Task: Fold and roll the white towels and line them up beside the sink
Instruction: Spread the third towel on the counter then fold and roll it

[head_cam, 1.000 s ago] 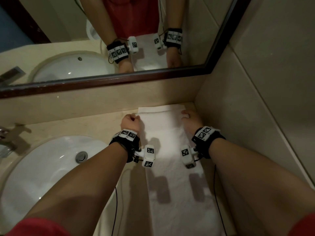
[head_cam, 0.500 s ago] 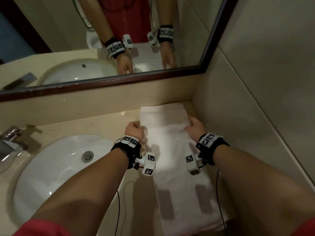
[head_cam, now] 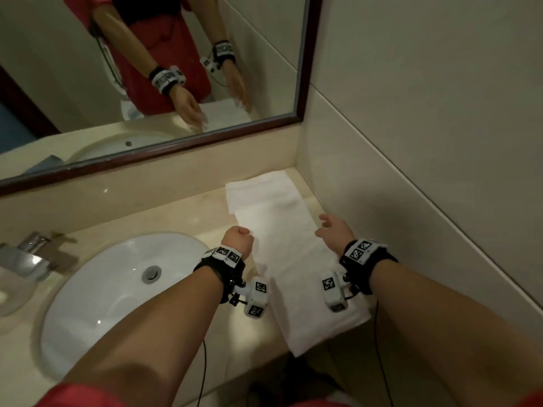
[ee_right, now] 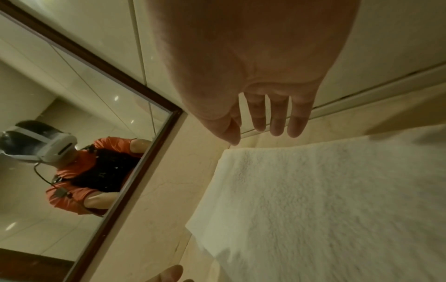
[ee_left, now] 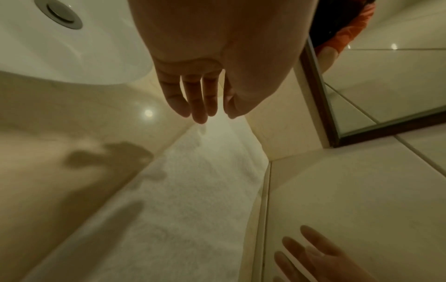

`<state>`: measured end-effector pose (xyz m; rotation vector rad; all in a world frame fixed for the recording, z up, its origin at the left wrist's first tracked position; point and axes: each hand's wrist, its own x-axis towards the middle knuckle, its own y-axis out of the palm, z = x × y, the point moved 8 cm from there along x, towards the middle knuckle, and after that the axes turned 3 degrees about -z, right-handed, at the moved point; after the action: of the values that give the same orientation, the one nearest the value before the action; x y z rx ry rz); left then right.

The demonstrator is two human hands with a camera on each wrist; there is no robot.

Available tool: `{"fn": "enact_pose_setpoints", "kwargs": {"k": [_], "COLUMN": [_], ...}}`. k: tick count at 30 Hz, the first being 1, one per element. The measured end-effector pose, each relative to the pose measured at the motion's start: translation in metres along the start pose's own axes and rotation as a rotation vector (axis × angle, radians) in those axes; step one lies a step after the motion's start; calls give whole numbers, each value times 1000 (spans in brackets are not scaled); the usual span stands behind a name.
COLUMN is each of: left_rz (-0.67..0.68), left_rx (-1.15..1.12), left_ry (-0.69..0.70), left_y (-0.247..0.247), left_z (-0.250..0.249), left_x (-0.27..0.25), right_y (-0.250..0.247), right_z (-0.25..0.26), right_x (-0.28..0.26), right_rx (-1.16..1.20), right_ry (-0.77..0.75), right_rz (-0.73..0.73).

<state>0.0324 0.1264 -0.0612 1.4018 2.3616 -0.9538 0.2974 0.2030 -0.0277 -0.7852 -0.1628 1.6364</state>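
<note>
Both hands, left (head_cam: 237, 239) and right (head_cam: 333, 230), hover with fingers loosely spread, holding nothing, over the towel (head_cam: 289, 254) lying folded lengthwise on the counter (head_cam: 202, 207) right of the sink (head_cam: 117, 283); rolling from one end likely comes next.

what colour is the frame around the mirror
Dark reddish brown on the mirror frame, clearest in the head view.

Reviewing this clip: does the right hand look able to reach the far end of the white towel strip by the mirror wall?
Probably yes. The right hand hovers open over the white towel strip, and nothing lies between it and the far end near the dark-framed mirror; the tiled side wall is close but beside the path.
</note>
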Motion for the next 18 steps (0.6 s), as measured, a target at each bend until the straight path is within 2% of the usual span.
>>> {"fn": "enact_pose_setpoints", "kwargs": {"k": [5, 10, 18], "left_rz": [51, 82, 40], "left_rx": [47, 54, 107], "left_ry": [23, -27, -97], "left_y": [19, 34, 66], "left_z": [19, 44, 94], "left_x": [-37, -68, -108], "right_y": [-17, -31, -45], "right_z": [-44, -88, -158], "right_x": [-32, -47, -59], "right_rx": [4, -3, -54], "right_ry": [33, 98, 197], "right_rz": [-33, -25, 13]}}
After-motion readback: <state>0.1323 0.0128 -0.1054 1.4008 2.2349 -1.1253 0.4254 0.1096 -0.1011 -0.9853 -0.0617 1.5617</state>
